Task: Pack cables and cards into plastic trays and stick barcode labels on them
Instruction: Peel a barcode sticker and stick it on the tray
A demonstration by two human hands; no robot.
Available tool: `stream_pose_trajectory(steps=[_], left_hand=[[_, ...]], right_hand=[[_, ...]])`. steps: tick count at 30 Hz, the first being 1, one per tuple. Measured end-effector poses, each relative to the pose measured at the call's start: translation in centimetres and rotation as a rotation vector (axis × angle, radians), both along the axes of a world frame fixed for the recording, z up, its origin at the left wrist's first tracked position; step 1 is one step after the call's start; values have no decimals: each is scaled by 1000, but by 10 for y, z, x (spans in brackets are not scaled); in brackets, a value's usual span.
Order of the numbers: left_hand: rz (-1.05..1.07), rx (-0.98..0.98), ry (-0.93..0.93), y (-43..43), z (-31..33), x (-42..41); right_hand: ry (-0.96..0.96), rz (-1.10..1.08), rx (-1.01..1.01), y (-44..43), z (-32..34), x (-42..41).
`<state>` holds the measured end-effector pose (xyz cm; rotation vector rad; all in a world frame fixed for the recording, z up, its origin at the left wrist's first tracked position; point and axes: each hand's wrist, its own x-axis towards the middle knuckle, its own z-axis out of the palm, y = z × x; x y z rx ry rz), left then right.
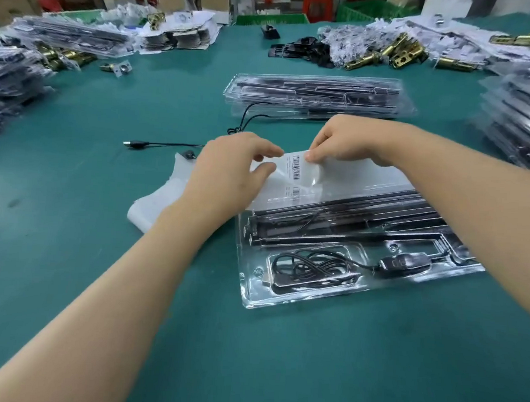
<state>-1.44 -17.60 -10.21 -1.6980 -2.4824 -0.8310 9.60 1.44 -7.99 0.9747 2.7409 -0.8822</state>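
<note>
On the green worktop (95,251) a tray (244,281) is set, cable (309,266) coiled inside. Over its far part a label (295,165) is pinched between fingers (311,155) of the right hand (347,140), its liner (152,204) pinched by the left hand (228,172); it should be peeled slowly, kept flat and pressed down squarely

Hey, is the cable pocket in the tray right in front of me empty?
No, a coiled black cable lies in that part of the clear tray.
</note>
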Motion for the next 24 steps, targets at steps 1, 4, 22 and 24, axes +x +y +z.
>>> stream_pose_trajectory(steps=[1,4,22,24], left_hand=[[24,-7,-26,10,-3,2],[88,26,-100,32,-18,7],[85,227,-123,45,-38,4],[84,230,-112,45,-38,3]], right_hand=[[16,-9,-43,1,-2,0],[120,-39,-162,7,-9,1],[391,-41,-292,6,-32,9],[394,-48,-298,5,-32,9]])
